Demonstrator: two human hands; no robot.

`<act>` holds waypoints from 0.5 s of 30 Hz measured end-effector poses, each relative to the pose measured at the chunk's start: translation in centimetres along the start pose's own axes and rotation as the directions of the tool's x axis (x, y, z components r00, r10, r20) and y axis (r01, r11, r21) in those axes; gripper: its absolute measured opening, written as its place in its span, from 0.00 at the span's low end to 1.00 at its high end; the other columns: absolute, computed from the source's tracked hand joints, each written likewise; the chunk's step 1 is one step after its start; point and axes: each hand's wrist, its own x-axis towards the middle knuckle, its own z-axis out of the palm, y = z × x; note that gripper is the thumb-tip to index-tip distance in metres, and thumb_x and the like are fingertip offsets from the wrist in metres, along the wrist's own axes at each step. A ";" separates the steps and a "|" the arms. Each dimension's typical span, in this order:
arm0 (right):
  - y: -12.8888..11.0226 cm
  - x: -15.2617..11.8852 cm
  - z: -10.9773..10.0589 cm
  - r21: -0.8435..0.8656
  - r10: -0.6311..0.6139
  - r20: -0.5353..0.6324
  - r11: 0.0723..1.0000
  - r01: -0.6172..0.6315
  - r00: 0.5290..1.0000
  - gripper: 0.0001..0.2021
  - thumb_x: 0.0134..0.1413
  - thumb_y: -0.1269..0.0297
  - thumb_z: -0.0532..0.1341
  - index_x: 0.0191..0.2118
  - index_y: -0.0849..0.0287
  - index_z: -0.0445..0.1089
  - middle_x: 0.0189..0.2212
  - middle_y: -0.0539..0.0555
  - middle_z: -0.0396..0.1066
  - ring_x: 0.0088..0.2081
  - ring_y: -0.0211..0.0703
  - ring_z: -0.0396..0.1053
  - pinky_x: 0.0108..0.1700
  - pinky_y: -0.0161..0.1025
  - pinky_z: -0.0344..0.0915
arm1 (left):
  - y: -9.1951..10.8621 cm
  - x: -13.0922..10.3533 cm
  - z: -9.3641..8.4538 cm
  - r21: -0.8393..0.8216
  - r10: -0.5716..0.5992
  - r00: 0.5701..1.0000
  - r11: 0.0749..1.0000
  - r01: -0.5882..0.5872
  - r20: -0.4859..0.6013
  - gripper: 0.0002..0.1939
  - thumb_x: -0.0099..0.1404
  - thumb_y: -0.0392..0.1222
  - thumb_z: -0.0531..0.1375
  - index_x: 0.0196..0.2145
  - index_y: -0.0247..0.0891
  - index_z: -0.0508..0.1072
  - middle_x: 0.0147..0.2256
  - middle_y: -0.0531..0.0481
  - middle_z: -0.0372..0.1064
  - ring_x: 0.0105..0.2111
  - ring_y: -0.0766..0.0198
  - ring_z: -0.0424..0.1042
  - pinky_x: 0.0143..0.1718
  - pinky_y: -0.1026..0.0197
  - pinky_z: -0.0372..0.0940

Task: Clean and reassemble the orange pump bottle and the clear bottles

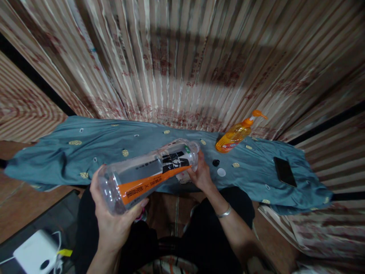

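A large clear plastic bottle (148,171) with an orange, black and silver label lies tilted across both my hands above the cloth. Its neck points right and a little up. My left hand (114,220) is wrapped round the bottle's base at the left. At the neck end, the fingers of my right hand (201,173) grip the bottle from below and behind, partly hidden by it. Just right of that hand, a small black cap (216,163) and a white round disc (221,172) lie on the cloth. Something pale and crumpled (183,178) shows partly beneath the bottle.
A blue-green patterned cloth (108,131) covers the narrow table. Towards its back right stands an orange pump bottle (234,137), with a dark phone (285,171) farther right. Pleated curtains (176,68) hang behind. A white box with cables (37,251) sits at lower left.
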 end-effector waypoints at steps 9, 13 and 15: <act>0.1 0.0 0.0 0.018 -0.012 0.000 1.000 0.012 1.000 0.48 0.75 0.30 0.62 0.84 0.59 0.55 0.73 0.74 0.77 0.67 0.72 0.83 0.67 0.66 0.84 | 0.2 0.1 0.2 -0.009 0.020 1.000 1.000 -0.020 0.013 0.64 0.44 0.46 0.88 0.77 0.63 0.72 0.73 0.46 0.72 0.68 0.35 0.78 0.73 0.36 0.74; 0.3 0.0 0.0 0.029 0.000 0.008 1.000 -0.001 1.000 0.48 0.74 0.31 0.63 0.84 0.60 0.55 0.70 0.74 0.79 0.66 0.72 0.84 0.66 0.65 0.84 | 1.5 -0.2 1.1 -0.025 -0.034 0.998 0.999 0.033 -0.045 0.63 0.44 0.50 0.88 0.77 0.59 0.73 0.73 0.45 0.72 0.71 0.33 0.75 0.77 0.34 0.68; 0.3 0.0 0.0 0.030 0.010 0.013 0.999 -0.010 1.000 0.48 0.74 0.32 0.63 0.83 0.60 0.55 0.70 0.74 0.79 0.66 0.73 0.84 0.66 0.66 0.84 | 2.0 -0.2 1.6 -0.039 -0.050 0.996 0.998 0.047 -0.079 0.62 0.45 0.52 0.88 0.76 0.59 0.74 0.73 0.45 0.71 0.73 0.34 0.73 0.80 0.34 0.65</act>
